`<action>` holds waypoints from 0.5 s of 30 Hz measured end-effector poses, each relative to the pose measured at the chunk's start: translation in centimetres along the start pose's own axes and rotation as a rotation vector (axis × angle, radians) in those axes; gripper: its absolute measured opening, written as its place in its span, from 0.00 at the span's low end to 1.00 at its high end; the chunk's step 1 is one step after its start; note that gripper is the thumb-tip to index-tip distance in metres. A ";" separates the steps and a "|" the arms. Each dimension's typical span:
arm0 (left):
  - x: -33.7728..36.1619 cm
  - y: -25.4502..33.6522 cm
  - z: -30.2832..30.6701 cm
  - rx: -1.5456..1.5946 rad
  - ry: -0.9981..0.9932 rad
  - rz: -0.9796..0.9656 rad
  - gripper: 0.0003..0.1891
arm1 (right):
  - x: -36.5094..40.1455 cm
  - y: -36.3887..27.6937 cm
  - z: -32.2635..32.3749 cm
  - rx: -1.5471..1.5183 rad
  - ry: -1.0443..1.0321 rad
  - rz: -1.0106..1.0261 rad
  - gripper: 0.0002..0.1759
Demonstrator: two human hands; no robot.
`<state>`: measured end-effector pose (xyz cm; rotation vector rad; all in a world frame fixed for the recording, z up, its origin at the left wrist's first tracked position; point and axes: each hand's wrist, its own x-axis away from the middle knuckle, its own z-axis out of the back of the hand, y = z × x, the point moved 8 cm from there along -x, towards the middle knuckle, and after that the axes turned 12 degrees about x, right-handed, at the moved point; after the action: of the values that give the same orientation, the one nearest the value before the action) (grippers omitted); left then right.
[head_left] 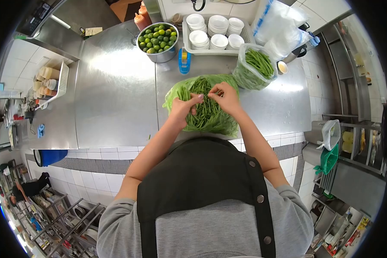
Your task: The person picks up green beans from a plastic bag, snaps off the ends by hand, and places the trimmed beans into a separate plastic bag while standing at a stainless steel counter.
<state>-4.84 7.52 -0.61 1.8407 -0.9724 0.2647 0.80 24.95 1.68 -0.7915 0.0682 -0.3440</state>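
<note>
A light-green plastic bag (228,124) lies open on the steel counter in front of me, filled with thin green beans (206,112). My left hand (185,108), over the bag's left side, is closed around a bunch of green beans (183,93), its thumb pointing right. Across from it, my right hand (226,98) is above the right side of the pile, thumb and fingers pinched together. Whatever lies between those fingertips is too small to make out. Beyond the right hand stands a clear bag (245,76) holding more green beans (259,62).
Behind the bag are a steel pot (162,56) of limes, a blue tape dispenser (184,62) and a white basket (215,52) with stacked small bowls. Plastic bags (284,30) lie at the back right. The counter's (116,103) front edge runs close to my apron.
</note>
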 end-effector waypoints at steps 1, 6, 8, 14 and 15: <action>0.0 0.2 -0.6 -0.066 -0.021 -0.031 0.17 | 0.0 -0.6 0.4 -0.144 -0.021 -0.014 0.06; 0.6 1.5 -3.0 -0.372 -0.082 -0.127 0.12 | 0.4 -3.8 1.5 -0.537 -0.015 -0.005 0.04; 0.2 1.8 -3.1 -0.363 -0.104 -0.237 0.09 | 0.7 -4.4 2.1 -0.544 0.060 -0.005 0.03; 0.4 3.2 -2.7 -0.586 -0.076 -0.426 0.08 | 0.9 -3.0 1.0 -0.906 -0.090 -0.132 0.04; 0.5 3.3 -2.5 -0.603 -0.070 -0.445 0.09 | 1.2 -3.3 0.7 -1.084 -0.167 -0.189 0.04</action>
<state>-6.32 8.82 3.12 1.4528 -0.5749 -0.3368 1.10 22.91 4.63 -1.9057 0.0175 -0.4138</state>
